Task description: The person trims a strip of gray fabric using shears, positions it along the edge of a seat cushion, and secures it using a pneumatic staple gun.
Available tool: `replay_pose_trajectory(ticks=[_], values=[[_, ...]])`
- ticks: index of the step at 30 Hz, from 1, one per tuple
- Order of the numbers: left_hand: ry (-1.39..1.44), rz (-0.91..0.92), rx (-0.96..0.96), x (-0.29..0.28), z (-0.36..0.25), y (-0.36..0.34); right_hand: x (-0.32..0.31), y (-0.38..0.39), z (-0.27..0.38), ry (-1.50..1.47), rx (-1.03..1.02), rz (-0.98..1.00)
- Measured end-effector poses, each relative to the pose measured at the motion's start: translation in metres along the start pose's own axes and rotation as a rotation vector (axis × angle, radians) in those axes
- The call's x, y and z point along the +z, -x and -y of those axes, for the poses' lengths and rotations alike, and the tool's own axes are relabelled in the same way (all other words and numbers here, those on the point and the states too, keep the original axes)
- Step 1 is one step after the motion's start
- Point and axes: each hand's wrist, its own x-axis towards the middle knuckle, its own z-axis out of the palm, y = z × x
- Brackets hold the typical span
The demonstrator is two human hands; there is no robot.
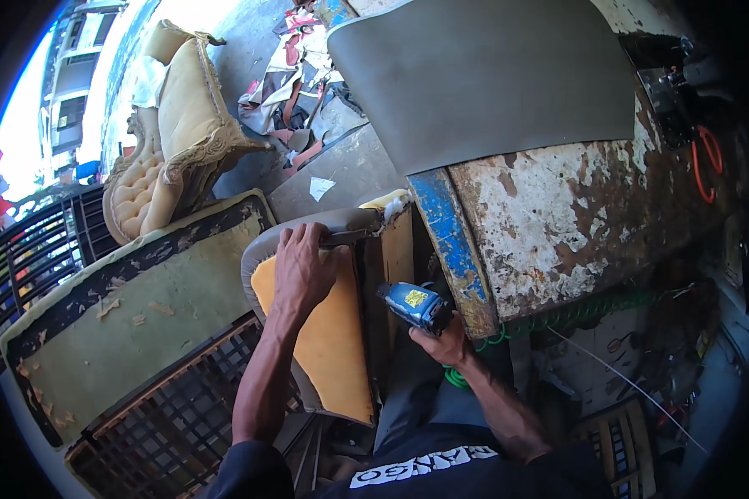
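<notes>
A padded seat panel (324,333) with grey covering along its edge and a yellow-orange face stands tilted in front of me. My left hand (304,262) is closed over its upper edge, fingers curled on the grey covering (345,220). Just right of the panel, my right hand (443,339) grips a blue air staple gun (419,307), its nose pointing left toward the panel but apart from it. A green coiled hose (456,378) hangs below that hand. White stuffing (394,208) shows at the panel's far corner.
A worn workbench (549,233) with a large grey sheet (483,79) fills the right; red-handled scissors (707,165) lie near its far end. At left are a green-backed panel (158,287), a webbed frame (175,399) and a carved tufted sofa (171,141). Fabric scraps (295,83) litter the floor.
</notes>
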Motion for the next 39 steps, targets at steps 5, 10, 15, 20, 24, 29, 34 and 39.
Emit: replay_pose_trajectory(ticks=[5, 10, 15, 20, 24, 29, 34, 39], values=[[-0.105, 0.446, -0.116, -0.016, 0.006, -0.006, 0.007, -0.022, 0.045, -0.076, 0.092, -0.09], [0.085, 0.036, -0.03, -0.004, 0.002, 0.002, 0.017, -0.032, 0.082, 0.035, 0.106, -0.099], [0.581, 0.327, -0.161, -0.025, 0.03, -0.024, 0.025, -0.038, 0.093, -0.046, 0.268, -0.044], [0.367, 0.296, -0.06, -0.021, 0.026, -0.038, 0.033, -0.035, 0.091, -0.051, 0.351, 0.032], [0.492, 0.243, -0.221, -0.008, 0.019, -0.037, 0.041, -0.033, 0.091, -0.008, 0.362, 0.038], [0.22, 0.085, -0.172, 0.001, 0.026, -0.027, 0.043, -0.036, 0.094, 0.025, 0.441, 0.044], [0.45, -0.047, -0.115, 0.01, 0.052, -0.02, 0.042, -0.043, 0.111, -0.206, 0.785, 0.105], [0.479, -0.037, -0.131, 0.016, 0.057, -0.02, 0.047, -0.06, 0.135, -0.455, 0.72, -0.155]])
